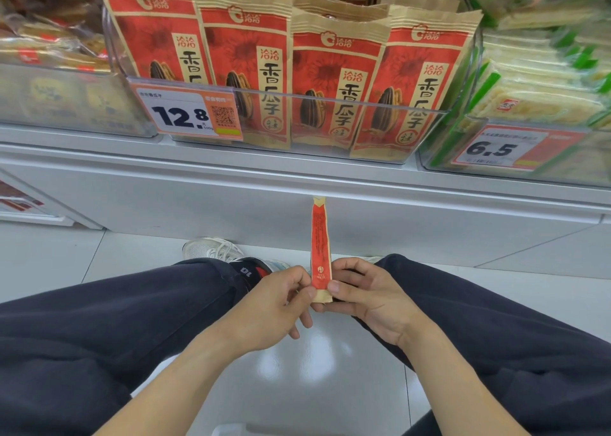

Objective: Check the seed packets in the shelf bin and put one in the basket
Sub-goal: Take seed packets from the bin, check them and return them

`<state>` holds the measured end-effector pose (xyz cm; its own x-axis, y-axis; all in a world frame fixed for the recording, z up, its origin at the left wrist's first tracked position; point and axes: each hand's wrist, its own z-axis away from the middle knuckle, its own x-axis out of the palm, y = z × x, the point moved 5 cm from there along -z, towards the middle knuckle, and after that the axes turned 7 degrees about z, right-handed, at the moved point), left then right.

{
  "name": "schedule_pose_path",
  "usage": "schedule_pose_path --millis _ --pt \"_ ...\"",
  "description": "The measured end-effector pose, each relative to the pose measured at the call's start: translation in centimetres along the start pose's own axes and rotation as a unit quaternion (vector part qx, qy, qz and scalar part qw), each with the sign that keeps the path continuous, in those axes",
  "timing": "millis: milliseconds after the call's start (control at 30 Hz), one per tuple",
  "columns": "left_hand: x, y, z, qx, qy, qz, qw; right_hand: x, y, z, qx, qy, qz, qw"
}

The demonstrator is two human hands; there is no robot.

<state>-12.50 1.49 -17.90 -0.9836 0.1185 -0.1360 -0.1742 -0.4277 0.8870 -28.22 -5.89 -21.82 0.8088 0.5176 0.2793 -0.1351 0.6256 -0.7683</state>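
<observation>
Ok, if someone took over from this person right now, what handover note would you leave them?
Left hand and right hand: both pinch the bottom end of one seed packet, held upright and edge-on above the floor.
Shelf bin: four front packets stand upright behind the 12.8 price tag, more behind them.
Done: one packet is out and in hand.
Left: finish checking it and put it in the basket; the basket cannot be made out in this view.

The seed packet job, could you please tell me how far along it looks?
Done: one seed packet is out of the shelf bin, where others still stand. In hand: left hand and right hand pinch its lower end, edge-on, apparently checking it. Left: placing it in the basket, which isn't clearly in view.
</observation>
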Motion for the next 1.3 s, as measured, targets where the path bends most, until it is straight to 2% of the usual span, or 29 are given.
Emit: schedule_pose_path --millis 133,300,433,567,633,700,833,933,1000,1067,1200,1300 --pt "-0.2 -0.4 -0.1 -0.026 0.011 0.007 1.000 0.1 0.0 0.0 -0.005 0.004 0.020 1.000" --pt "-0.1 -0.8 -0.1 -0.097 0.023 0.037 0.994 -0.1 -0.3 0.1 -0.039 0.053 0.189 0.980" --pt "0.2 -1.5 -0.1 -0.097 0.012 -0.002 0.995 0.4 -0.6 0.5 -0.071 0.062 0.283 0.954" --pt "-0.4 -2.0 -0.3 -0.101 0.006 -0.064 0.993 -0.1 -1.2 0.6 -0.081 0.098 0.300 0.946" --pt "-0.7 -2.3 -0.3 -0.109 -0.004 -0.078 0.991 -0.4 -1.5 0.7 -0.073 0.126 0.258 0.955" --pt "-0.6 -2.6 -0.3 -0.123 -0.029 -0.088 0.988 -0.1 -1.7 0.8 -0.059 0.123 0.212 0.968" --pt "-0.1 -2.9 -0.3 -0.145 -0.052 -0.071 0.986 0.2 -1.8 0.8 -0.052 0.100 0.216 0.970" --pt "-0.3 -2.8 -0.7 -0.147 0.033 0.040 0.988 0.0 -1.7 0.7 -0.046 0.097 0.211 0.972" --pt "-0.8 -2.9 -1.0 -0.141 0.124 0.145 0.971 0.2 -1.7 0.7 -0.045 0.073 0.207 0.974" --pt "-1.4 -3.0 -1.1 -0.132 0.194 0.177 0.956 0.6 -1.6 0.8 -0.047 0.041 0.205 0.977" --pt "-1.8 -2.8 -0.9 -0.115 0.220 0.176 0.953 1.1 -1.6 1.0 -0.053 0.002 0.221 0.974" --pt "-1.9 -2.6 -0.9 -0.105 0.225 0.170 0.954 1.5 -2.0 1.2 -0.068 0.001 0.194 0.979"
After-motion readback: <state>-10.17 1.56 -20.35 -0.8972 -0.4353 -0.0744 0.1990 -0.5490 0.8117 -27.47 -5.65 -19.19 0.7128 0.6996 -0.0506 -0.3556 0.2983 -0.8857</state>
